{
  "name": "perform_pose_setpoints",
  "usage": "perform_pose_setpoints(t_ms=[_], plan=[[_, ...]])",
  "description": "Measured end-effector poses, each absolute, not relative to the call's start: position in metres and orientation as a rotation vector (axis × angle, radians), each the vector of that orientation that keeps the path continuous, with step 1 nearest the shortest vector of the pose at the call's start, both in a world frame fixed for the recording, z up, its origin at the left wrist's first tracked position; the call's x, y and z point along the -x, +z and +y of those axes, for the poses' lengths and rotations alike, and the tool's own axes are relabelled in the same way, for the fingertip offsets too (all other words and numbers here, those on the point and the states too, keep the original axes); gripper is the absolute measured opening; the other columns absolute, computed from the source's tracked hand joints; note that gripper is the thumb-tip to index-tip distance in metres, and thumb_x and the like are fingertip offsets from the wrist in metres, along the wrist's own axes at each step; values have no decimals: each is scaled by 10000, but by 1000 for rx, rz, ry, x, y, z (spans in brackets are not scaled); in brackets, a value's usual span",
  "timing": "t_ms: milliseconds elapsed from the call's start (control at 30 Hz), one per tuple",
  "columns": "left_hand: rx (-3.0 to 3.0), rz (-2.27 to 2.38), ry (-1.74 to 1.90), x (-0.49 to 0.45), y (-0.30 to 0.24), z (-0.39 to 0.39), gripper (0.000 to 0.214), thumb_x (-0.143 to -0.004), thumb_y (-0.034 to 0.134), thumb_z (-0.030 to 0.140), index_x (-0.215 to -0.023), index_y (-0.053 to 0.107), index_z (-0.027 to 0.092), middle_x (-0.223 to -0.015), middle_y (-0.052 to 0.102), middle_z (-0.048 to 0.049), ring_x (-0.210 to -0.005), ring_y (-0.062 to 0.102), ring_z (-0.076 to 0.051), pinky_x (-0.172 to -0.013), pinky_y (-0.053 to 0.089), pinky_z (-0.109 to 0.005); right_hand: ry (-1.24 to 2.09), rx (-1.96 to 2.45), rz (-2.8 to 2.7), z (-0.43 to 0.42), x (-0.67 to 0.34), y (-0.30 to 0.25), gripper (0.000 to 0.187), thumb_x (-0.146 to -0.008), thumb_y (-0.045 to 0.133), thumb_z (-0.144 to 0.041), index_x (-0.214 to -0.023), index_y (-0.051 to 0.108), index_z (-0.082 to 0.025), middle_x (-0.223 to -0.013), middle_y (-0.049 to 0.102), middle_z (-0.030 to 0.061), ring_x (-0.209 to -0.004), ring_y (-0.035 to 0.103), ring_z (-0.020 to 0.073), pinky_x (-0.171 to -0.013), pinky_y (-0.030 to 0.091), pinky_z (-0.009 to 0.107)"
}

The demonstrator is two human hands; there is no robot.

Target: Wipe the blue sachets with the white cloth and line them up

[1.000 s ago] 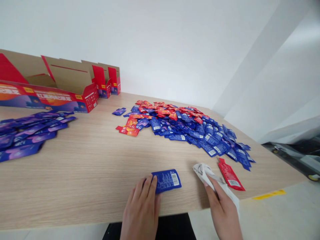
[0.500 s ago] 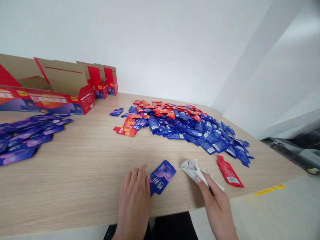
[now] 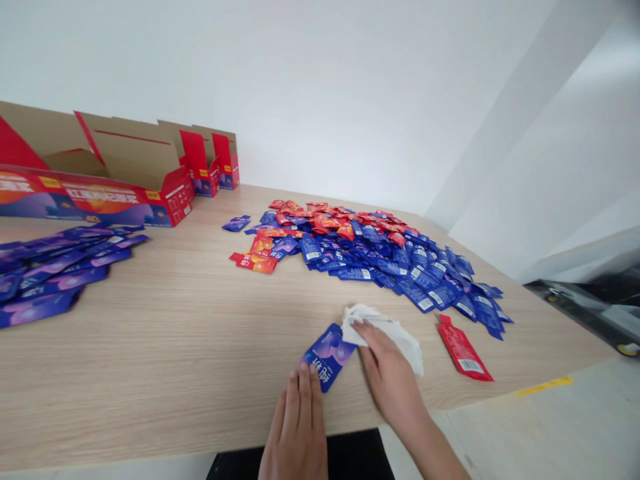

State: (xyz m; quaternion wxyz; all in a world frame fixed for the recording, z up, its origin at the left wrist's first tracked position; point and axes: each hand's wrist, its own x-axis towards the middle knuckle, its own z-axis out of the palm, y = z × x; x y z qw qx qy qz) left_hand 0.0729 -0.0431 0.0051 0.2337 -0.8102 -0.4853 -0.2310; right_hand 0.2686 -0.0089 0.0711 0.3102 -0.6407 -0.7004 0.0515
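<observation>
One blue-and-purple foil pouch (image 3: 327, 358), on the wood-grain tabletop (image 3: 175, 353) near its front edge, printed front up; a second ago its barcoded back faced up. Left hand (image 3: 299, 423): fingers straight and together, laid flat on the pouch's lower end, clasping nothing; thumb hidden. Right hand (image 3: 389, 373): holds a white cloth (image 3: 387, 328) beneath its fingers, the cloth now touching the pouch's upper right edge, where half a second ago it was apart, to the right. One red pouch (image 3: 465, 350), barcode up, right of the right hand, unmoved. One mixed heap of red and blue pouches (image 3: 380, 250), farther back, unchanged. One group of overlapping blue pouches (image 3: 55, 270), at left. Open printed cartons (image 3: 95, 197), red and blue with brown interiors, behind that group, by the wall (image 3: 320, 100).
</observation>
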Motion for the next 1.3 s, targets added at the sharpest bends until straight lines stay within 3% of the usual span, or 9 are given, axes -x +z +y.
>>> perform_pose_setpoints(t_ms=[133,267,433,600,667,800,1033,1200,1300], plan=[[2128,-1396,-665,-88,0,-50,732,-828,499,136,-1549,373,130,-1436,617,-156,-1347,562,-309,-1074,503,-427,192,1645,-1884,-19,-263,80,417,-1067,435,-252,-1448,606,-243,-1486,618,85,-1408,548,257,-1193,437,505],[2208,-1387,-627,-85,0,-51,604,-864,506,187,-1468,496,168,-1389,653,-134,-1346,569,-316,-1078,516,-442,271,1403,-2177,-21,-254,77,454,-1043,481,-176,-1468,586,-297,-1501,608,43,-1443,506,223,-1213,422,454],[2210,-1375,-649,-79,11,-51,560,-874,549,205,-1431,540,157,-1443,611,-167,-1306,603,-299,-1042,537,-390,127,1737,-1818,-1,-282,73,395,-1057,419,-233,-1345,683,-173,-1402,678,136,-1346,607,296,-1172,446,559],[2255,-1426,-696,-80,12,-51,491,-884,558,261,-1371,608,215,-1392,660,-107,-1318,594,-282,-1054,529,-368,250,1428,-2092,-17,-265,74,440,-1045,482,-203,-1461,596,-286,-1513,597,51,-1437,515,241,-1225,401,464],[2282,-1428,-700,-78,11,-51,500,-882,563,267,-1378,607,231,-1409,650,-95,-1339,577,-277,-1068,522,-367,289,1356,-2178,-17,-264,70,456,-1032,479,-158,-1446,609,-297,-1499,611,33,-1443,507,228,-1238,384,462],[2286,-1427,-705,-78,13,-51,552,-883,575,276,-1432,562,211,-1456,613,-120,-1337,580,-279,-1052,535,-362,183,1630,-1878,-7,-285,69,388,-1031,459,-200,-1339,693,-221,-1412,675,106,-1351,604,285,-1186,441,540],[2212,-1418,-692,-84,14,-51,443,-875,570,214,-1307,662,202,-1387,662,-128,-1284,624,-292,-1028,557,-393,274,1320,-2155,-23,-271,72,436,-1034,495,-179,-1439,615,-283,-1468,637,64,-1409,548,232,-1202,439,446],[2180,-1390,-654,-84,16,-50,443,-875,587,233,-1310,663,206,-1373,668,-142,-1248,649,-299,-991,580,-400,136,1647,-1874,-11,-291,68,396,-1023,440,-179,-1322,697,-209,-1396,683,127,-1326,626,286,-1159,470,545],[2160,-1383,-653,-85,14,-50,408,-876,597,246,-1271,687,204,-1338,688,-148,-1226,662,-307,-979,585,-409,174,1559,-1953,-14,-285,73,391,-1047,447,-212,-1376,657,-233,-1439,656,99,-1361,596,252,-1179,460,484]])
